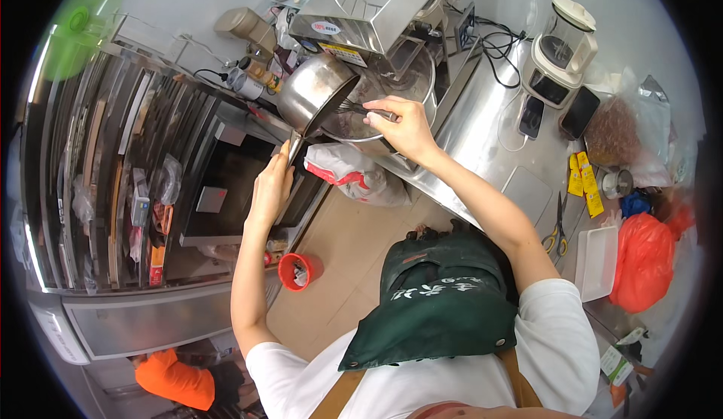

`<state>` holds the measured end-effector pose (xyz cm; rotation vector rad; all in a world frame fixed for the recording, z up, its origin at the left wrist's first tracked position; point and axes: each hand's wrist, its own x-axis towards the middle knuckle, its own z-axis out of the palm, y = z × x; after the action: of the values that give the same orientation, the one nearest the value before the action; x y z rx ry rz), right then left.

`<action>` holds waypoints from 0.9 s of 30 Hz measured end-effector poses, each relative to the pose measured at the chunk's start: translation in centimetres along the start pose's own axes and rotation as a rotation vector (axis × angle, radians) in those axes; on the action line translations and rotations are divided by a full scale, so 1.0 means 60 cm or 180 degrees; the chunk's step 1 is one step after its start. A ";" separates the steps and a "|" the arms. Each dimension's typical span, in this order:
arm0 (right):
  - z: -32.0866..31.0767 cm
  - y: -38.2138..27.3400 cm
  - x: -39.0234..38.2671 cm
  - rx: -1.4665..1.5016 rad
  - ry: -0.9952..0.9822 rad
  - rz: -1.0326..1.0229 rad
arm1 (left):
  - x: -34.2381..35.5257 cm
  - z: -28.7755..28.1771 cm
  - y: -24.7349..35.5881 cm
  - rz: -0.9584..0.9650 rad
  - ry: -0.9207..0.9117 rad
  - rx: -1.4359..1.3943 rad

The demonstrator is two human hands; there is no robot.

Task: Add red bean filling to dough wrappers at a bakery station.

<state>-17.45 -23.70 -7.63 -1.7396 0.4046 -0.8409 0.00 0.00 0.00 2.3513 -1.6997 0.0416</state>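
My left hand [275, 185] is closed round the long handle of a steel saucepan [309, 88], which is tilted over a large metal bowl [416, 73] at the base of a steel machine [354, 1]. My right hand [399, 125] is closed on the handle of a wire whisk [350, 106], whose head reaches to the pan's opening, partly hidden by the pan's rim. What is inside the pan and bowl is hard to make out.
Tray racks [105, 170] and an oven [218, 178] stand left. A steel counter [474, 148] on the right holds a blender [561, 50], phones, scissors and bags. On the floor [354, 246] are a white sack [361, 178] and a red bin [300, 272].
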 end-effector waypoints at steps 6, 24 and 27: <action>0.016 -0.025 0.021 0.0192 0.0390 -0.0340 | -0.009 0.003 -0.001 0.0118 0.0100 -0.0105; -0.002 -0.030 0.017 -0.0314 -0.0300 -0.1198 | -0.006 0.022 -0.008 0.0147 0.0323 0.0142; -0.012 -0.026 0.015 -0.0550 -0.0274 -0.1072 | -0.007 0.025 -0.012 0.0159 0.0293 0.0106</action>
<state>-17.57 -24.24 -5.81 -2.0317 0.1294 -0.9869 0.38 0.32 -1.63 2.2923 -1.7265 0.1854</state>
